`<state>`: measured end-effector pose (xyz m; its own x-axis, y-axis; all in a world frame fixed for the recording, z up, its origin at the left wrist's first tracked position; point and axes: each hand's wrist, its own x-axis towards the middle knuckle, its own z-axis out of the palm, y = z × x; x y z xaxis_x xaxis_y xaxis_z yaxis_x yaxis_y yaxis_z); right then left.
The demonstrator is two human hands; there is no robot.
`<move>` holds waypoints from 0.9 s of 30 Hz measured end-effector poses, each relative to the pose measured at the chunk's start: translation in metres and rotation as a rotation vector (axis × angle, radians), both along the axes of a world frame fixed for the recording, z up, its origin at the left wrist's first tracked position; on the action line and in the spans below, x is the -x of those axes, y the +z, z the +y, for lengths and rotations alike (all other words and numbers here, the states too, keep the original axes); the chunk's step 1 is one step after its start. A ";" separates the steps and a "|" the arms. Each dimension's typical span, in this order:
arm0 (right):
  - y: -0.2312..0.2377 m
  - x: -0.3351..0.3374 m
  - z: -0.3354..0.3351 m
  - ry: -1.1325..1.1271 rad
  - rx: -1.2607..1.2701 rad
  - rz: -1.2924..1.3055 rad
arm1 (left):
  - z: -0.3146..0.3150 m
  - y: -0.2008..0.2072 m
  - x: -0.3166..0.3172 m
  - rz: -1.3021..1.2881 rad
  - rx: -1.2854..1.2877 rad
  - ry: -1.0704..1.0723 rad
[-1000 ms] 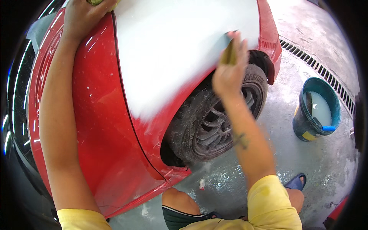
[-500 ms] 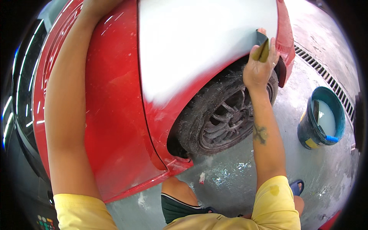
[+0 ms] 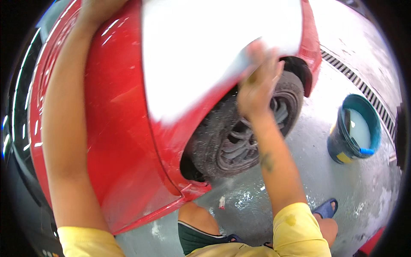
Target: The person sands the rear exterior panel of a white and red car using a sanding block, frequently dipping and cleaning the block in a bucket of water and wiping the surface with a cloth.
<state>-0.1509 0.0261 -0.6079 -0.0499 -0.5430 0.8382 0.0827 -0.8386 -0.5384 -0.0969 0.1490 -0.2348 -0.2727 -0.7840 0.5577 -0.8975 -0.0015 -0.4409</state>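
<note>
Wet grey floor point(image 3: 299, 171) is seen from 3 to 6 o'clock, with a teal bucket point(image 3: 338, 141) at 3. At 1 o'clock, by the lower edge of a red car's white-coated panel point(image 3: 205, 51), an olive pad point(image 3: 253, 78) is pinched in the blurred right hand point(image 3: 259, 88), its long axis seemingly aimed at 1. The left hand point(image 3: 102, 6) is cut off at 11; its grip cannot be told.

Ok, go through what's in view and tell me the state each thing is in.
Right hand: blurred, gripping a pad
Pad: held, mostly hidden
Left hand: mostly out of frame, grip unseen
Car: red, whitened above the wheel
Wheel: dirty
Bucket: upright, open, partly filled with cloudy liquid
Floor: wet in patches
</note>
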 end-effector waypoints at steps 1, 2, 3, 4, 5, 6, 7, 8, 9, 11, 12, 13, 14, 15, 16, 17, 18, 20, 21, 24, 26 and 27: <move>0.007 -0.002 -0.035 0.009 -0.131 -0.032 | 0.003 -0.002 0.003 -0.037 0.036 0.034; 0.007 0.000 -0.052 0.028 -0.272 -0.068 | 0.007 -0.002 0.003 -0.077 0.062 0.080; 0.007 -0.003 -0.039 0.004 -0.272 -0.112 | 0.011 0.001 -0.008 -0.045 0.055 -0.008; 0.002 -0.006 -0.023 -0.008 -0.238 -0.112 | 0.005 -0.011 -0.030 0.008 0.064 -0.119; 0.000 -0.004 0.011 0.032 -0.173 -0.055 | -0.002 -0.027 -0.012 -0.097 0.080 -0.087; 0.004 0.000 0.055 0.107 -0.079 0.018 | -0.004 0.005 -0.057 -0.220 0.114 0.075; 0.000 0.004 0.087 0.191 0.021 0.100 | -0.015 0.005 -0.053 -0.243 0.105 0.012; -0.010 0.006 0.112 0.350 0.093 0.127 | -0.021 0.001 -0.047 -0.265 0.096 -0.049; -0.011 0.008 0.101 0.284 0.163 0.143 | -0.021 0.002 -0.047 -0.255 0.087 -0.049; -0.014 0.013 0.051 0.086 0.103 0.132 | -0.015 0.005 -0.049 -0.249 0.075 -0.032; -0.013 0.008 0.013 -0.039 -0.030 0.105 | -0.012 0.005 -0.049 -0.254 0.067 -0.016; -0.014 0.007 -0.034 -0.048 -0.183 0.013 | -0.014 0.004 -0.047 -0.247 0.076 -0.018; -0.018 0.007 -0.071 -0.051 -0.336 -0.080 | -0.014 0.002 -0.045 -0.240 0.085 -0.015; -0.023 0.009 -0.095 -0.088 -0.323 -0.034 | -0.013 0.002 -0.045 -0.221 0.093 -0.005; -0.021 0.012 -0.105 -0.120 -0.313 0.005 | -0.012 0.004 -0.045 -0.223 0.094 -0.007; -0.021 0.013 -0.107 -0.117 -0.271 -0.027 | -0.011 0.006 -0.047 -0.225 0.095 -0.008; -0.018 0.019 -0.103 -0.110 -0.234 -0.059 | -0.011 0.005 -0.048 -0.228 0.089 -0.007; -0.017 0.018 -0.102 -0.077 -0.241 -0.122 | -0.013 0.006 -0.044 -0.213 0.094 -0.006; -0.020 0.012 -0.101 -0.059 -0.284 -0.150 | -0.016 0.007 -0.043 -0.208 0.098 -0.014; -0.018 0.000 -0.066 -0.006 -0.362 -0.176 | -0.017 0.007 -0.047 -0.177 0.079 0.000; -0.006 0.000 0.008 0.025 -0.287 -0.038 | -0.010 0.006 -0.051 -0.145 0.064 0.035; -0.008 0.002 0.040 0.088 -0.215 -0.002 | -0.012 0.006 -0.050 -0.164 0.052 0.011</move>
